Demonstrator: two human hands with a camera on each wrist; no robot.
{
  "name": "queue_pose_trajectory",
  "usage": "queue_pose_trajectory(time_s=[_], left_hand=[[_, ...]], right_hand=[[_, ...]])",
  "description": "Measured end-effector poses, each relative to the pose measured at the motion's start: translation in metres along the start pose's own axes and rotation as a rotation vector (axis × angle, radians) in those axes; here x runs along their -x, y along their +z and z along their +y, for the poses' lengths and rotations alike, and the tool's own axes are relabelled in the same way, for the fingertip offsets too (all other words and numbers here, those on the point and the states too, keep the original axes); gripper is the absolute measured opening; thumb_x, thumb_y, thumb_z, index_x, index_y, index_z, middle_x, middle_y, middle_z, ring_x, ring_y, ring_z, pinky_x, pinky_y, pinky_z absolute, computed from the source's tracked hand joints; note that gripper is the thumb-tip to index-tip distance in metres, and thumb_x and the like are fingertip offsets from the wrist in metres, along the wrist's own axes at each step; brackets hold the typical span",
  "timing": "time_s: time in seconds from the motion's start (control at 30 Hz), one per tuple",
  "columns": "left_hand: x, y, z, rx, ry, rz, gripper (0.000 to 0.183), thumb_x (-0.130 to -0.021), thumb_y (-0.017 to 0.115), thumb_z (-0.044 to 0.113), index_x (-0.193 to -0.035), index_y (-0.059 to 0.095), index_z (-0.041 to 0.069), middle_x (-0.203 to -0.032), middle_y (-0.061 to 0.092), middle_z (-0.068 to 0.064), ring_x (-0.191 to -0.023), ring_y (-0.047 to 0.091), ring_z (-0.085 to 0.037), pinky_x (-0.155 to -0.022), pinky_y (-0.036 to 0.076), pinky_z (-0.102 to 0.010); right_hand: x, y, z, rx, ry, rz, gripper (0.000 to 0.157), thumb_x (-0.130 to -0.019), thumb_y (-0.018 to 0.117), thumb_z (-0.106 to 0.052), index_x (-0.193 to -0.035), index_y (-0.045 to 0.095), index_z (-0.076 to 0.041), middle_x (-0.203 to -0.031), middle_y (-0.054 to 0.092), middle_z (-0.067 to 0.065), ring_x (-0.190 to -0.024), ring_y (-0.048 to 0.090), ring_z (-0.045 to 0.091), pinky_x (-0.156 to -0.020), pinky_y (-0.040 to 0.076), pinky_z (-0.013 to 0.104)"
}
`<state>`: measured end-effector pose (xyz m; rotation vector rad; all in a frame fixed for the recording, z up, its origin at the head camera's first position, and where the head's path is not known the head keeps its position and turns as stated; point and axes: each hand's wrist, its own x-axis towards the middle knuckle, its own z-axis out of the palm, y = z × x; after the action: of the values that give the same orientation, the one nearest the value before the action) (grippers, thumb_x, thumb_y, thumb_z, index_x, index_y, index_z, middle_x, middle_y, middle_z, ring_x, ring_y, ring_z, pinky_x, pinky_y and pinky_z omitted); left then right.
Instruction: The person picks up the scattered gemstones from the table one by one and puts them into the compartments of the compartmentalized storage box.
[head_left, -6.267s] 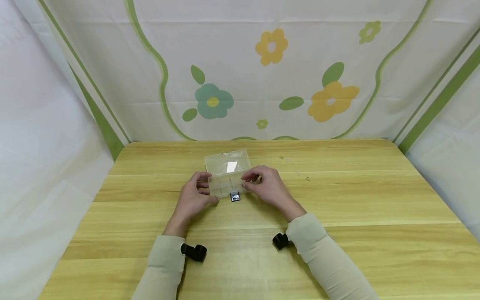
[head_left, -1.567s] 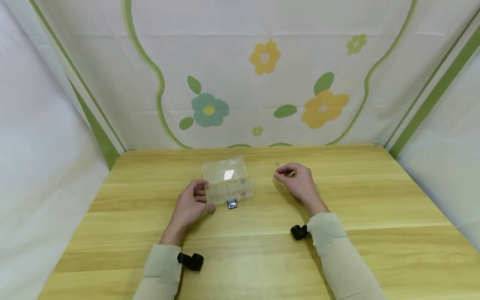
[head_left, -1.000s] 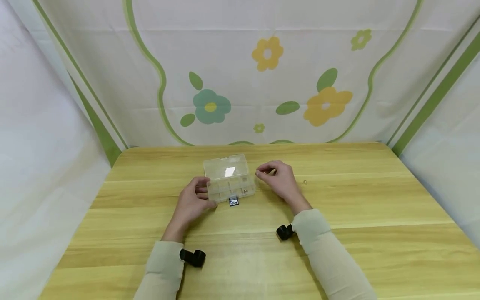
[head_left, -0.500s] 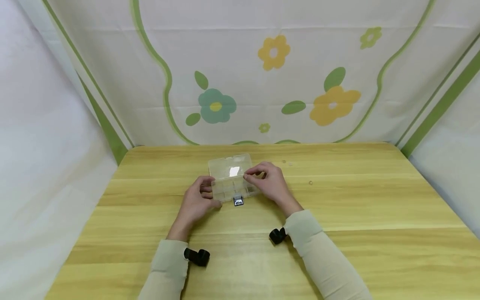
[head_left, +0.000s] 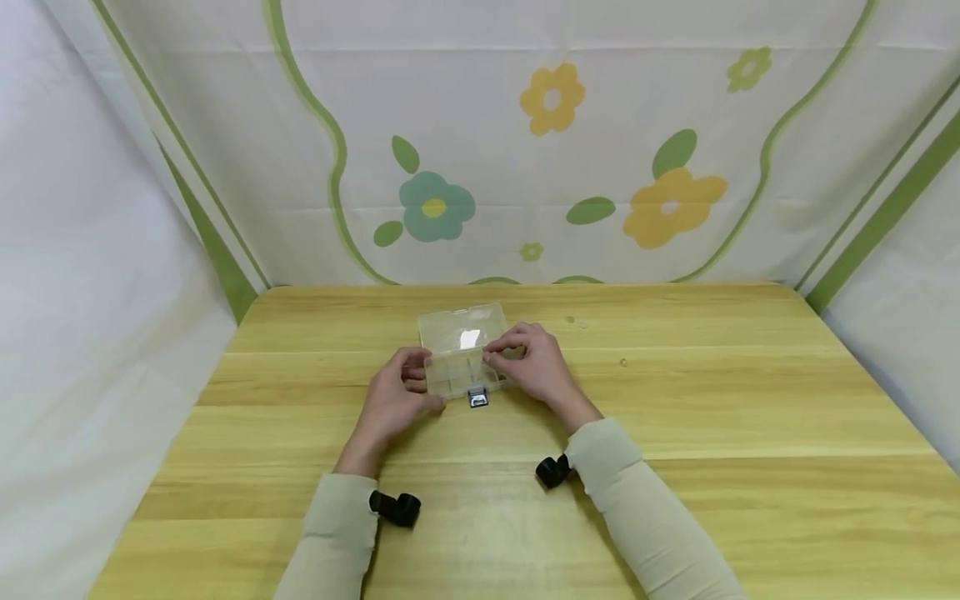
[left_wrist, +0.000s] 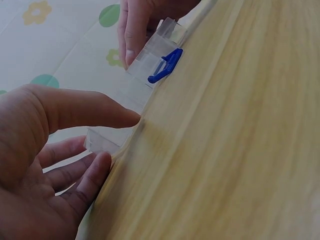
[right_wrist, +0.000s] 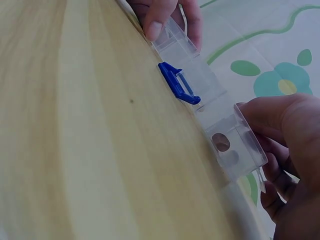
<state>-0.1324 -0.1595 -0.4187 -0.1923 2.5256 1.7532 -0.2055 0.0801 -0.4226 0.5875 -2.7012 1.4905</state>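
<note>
A clear plastic compartment box (head_left: pixel 440 375) lies on the table with its lid (head_left: pixel 442 332) swung back and its blue front latch (head_left: pixel 477 397) hanging down. My left hand (head_left: pixel 395 402) grips the box's left end, thumb at the front corner. Over the middle compartments, my right hand (head_left: pixel 536 363) holds its thumb and index fingertip together in a pinch; the small disc taken from the table is hidden there. In the right wrist view, a brownish coin-like disc (right_wrist: pixel 221 142) shows through the wall of the end compartment.
To the right of the box, small discs lie loose on the wooden table (head_left: pixel 675 517): a pair (head_left: pixel 570 320) toward the back and a single disc (head_left: pixel 623 362) nearer. A flowered white cloth (head_left: pixel 480 108) hangs behind the table's far edge.
Since the oldest frame, one loose disc has gone from the table. My right hand went out to the discs and came back left over the box. My left hand kept its hold.
</note>
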Motion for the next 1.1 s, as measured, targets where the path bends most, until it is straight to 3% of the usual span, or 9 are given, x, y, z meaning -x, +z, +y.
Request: queue_pose_trajectory(time_s=[0.87, 1.1], left_hand=[[-0.0013, -0.0007, 0.0034, -0.009, 0.009, -0.011, 0.075, -0.075, 0.086, -0.007, -0.144, 0.058, 0.005, -0.139, 0.063, -0.022, -0.116, 0.068, -0.036, -0.102, 0.06, -0.045], [0.0009, -0.0009, 0.0012, -0.01, 0.004, -0.012, 0.075, -0.077, 0.086, -0.007, -0.145, 0.058, 0.006, -0.141, 0.062, -0.021, -0.118, 0.068, -0.036, -0.102, 0.059, -0.046]], right_hand=[[-0.001, -0.002, 0.0008, -0.013, 0.016, 0.0, 0.013, -0.094, 0.084, -0.024, -0.105, 0.086, -0.018, -0.107, 0.075, 0.001, -0.103, 0.06, 0.022, -0.081, 0.049, 0.034], [-0.0004, -0.0061, 0.0042, -0.05, 0.048, 0.046, 0.011, -0.092, 0.086, -0.024, -0.101, 0.086, -0.019, -0.107, 0.078, 0.001, -0.102, 0.062, 0.022, -0.084, 0.05, 0.034]])
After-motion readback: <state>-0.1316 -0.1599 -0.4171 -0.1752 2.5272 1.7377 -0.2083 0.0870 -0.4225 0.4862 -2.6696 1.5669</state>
